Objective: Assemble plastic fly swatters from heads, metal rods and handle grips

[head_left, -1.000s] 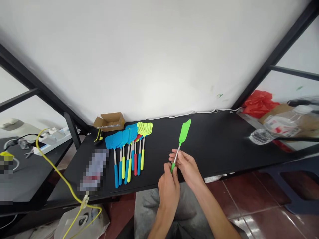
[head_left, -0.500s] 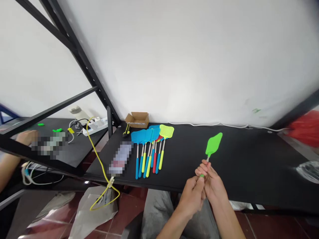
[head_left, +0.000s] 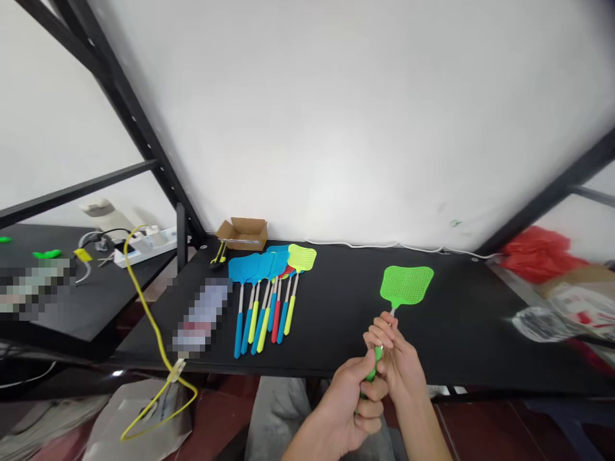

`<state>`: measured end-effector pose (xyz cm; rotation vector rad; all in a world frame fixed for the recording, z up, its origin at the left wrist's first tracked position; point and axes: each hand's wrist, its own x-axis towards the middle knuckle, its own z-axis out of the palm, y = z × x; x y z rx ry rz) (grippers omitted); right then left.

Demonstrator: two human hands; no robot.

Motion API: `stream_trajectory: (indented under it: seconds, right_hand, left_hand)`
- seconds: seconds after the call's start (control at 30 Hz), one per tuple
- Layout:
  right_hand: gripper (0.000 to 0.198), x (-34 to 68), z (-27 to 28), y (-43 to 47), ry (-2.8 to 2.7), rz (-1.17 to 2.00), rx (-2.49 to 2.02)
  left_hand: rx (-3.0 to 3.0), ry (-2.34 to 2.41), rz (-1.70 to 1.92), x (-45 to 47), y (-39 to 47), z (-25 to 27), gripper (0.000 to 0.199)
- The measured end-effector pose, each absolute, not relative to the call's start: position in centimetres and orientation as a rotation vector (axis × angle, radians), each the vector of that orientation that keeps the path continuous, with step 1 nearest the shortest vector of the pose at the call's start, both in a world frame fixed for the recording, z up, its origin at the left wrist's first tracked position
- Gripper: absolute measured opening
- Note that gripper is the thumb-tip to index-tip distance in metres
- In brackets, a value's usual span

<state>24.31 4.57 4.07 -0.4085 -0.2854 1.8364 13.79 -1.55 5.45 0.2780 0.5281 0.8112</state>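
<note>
A green fly swatter is held out over the front part of the black table, its perforated head facing me broadly. My left hand is closed around its green handle. Just above, my right hand has its fingers wrapped round the thin metal shaft below the head. To the left lies a fanned row of fly swatters: blue ones, yellow ones and a red one, heads toward the wall and handles toward me.
A small open cardboard box stands by the wall, a black-and-yellow item beside it. A blurred-out phone with a yellow cable lies left. A power strip and red plastic bag flank the table.
The swatter's head has turned from a narrow angle to face me. More green handle shows between my hands. The view has swung right, and the co-worker's hand at left is out of sight.
</note>
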Motion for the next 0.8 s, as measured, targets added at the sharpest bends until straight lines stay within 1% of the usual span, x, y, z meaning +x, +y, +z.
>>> stream_trajectory:
  seconds: [0.17,0.27,0.33,0.4,0.47,0.5,0.53,0.57,0.63,0.7,0.8]
  right_hand:
    - [0.019,25.1,4.9,4.6,-0.269,1.818,-0.415]
    - [0.021,27.1,5.6,5.7,-0.268,1.73,-0.386]
    - [0.022,29.1,5.9,6.7,-0.276,1.633,-0.353]
    - [0.019,31.2,5.9,7.4,-0.269,1.592,-0.344]
    - [0.012,32.6,5.4,7.2,-0.265,1.634,-0.4]
    - [0.014,32.9,5.0,6.9,-0.272,1.67,-0.451]
    - [0.019,32.9,4.4,6.4,-0.287,1.702,-0.509]
    - [0.025,32.7,3.9,5.8,-0.306,1.726,-0.569]
    - [0.029,31.9,2.7,4.4,-0.339,1.759,-0.667]
    - [0.026,31.1,1.8,3.2,-0.344,1.779,-0.722]
    - [0.021,30.5,0.9,1.8,-0.328,1.8,-0.754]
  left_hand:
    - [0.187,0.463,0.755,14.5,-1.8,5.9,0.039]
    - [0.21,0.418,0.642,14.8,-2.8,4.7,0.038]
    - [0.306,0.491,0.595,14.4,-3.5,3.4,0.042]
    - [0.445,0.734,0.685,13.4,-3.5,2.2,0.05]
    - [0.716,1.087,0.906,11.8,-2.5,1.7,0.049]
    - [0.917,1.271,1.015,10.9,-1.7,1.7,0.043]
    - [1.122,1.439,1.083,10.0,-0.7,1.8,0.037]
    - [1.301,1.588,1.094,9.1,0.3,1.9,0.036]
    - [1.579,1.803,0.992,7.7,2.2,2.0,0.043]
    - [1.776,1.999,0.855,7.0,3.4,1.7,0.048]
    - [1.995,2.175,0.713,7.0,3.9,0.8,0.049]
